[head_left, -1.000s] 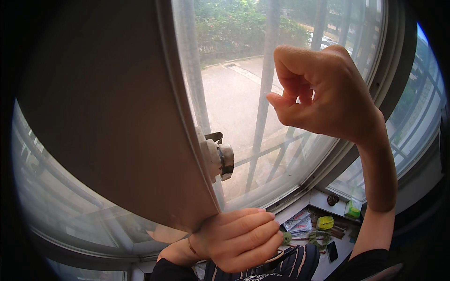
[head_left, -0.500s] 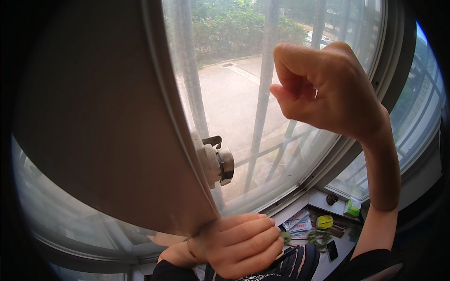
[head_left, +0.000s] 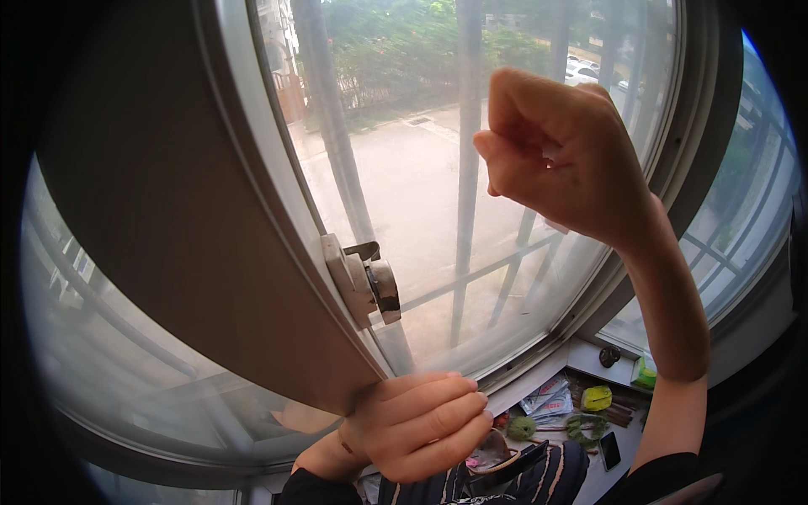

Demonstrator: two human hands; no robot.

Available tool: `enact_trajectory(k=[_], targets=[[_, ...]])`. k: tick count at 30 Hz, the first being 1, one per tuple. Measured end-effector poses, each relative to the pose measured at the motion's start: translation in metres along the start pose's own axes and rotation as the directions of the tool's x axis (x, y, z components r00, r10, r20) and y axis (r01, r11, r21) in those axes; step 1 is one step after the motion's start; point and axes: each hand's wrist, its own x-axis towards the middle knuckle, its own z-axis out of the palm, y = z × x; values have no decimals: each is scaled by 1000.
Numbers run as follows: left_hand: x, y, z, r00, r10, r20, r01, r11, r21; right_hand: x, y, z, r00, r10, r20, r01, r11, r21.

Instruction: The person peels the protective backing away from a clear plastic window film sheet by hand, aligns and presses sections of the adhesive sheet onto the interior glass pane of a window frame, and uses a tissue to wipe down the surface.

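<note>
Window latch [head_left: 360, 286] sits up-left of the nearer left hand [head_left: 427, 427] (can't tell its grip); right hand [head_left: 560, 160] curls shut

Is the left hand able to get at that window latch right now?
Probably yes: the left hand shows a little below the window latch, and nothing seems to stand between them, though depth is hard to judge.

Free gap between latch [head_left: 364, 282] and right hand [head_left: 560, 151]
</note>
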Motion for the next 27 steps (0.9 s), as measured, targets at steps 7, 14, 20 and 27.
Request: enact_trajectory(k=[7, 14, 20, 27], targets=[[-8, 9, 8, 994, -83, -70, 93, 983, 161, -124, -63, 29, 953, 300, -45, -217, 779, 588], [-13, 18, 16, 980, -185, -68, 197, 900, 388, -237, -72, 62, 832, 552, -53, -259, 472, 842], [-9, 15, 32, 973, -182, -144, 232, 776, 586, -298, -55, 70, 826, 561, 62, -277, 308, 910], [-1, 12, 38, 969, -220, -109, 222, 599, 769, -346, -58, 72, 716, 587, 377, -472, 11, 881]])
